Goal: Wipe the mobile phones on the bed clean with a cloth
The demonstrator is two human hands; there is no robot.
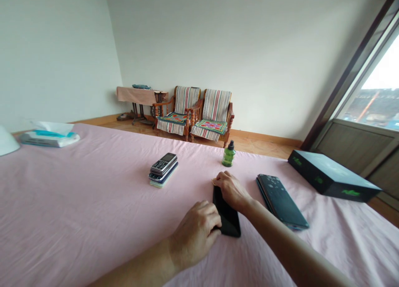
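Observation:
A black smartphone (230,220) lies flat on the pink cloth of the table (93,204), screen dark. My left hand (196,233) curls round its near end, fingers closed against the edge. My right hand (232,190) covers its far end, fingers bent and pressed on the top corner. Both hands hold the phone down on the cloth.
A stack of phones, a keypad phone on top (163,168), sits to the left. A green spray bottle (228,154) stands behind. Dark tablets (280,199) and a black box (333,175) lie right. A tissue pack (50,136) is far left. Chairs (196,114) stand by the wall.

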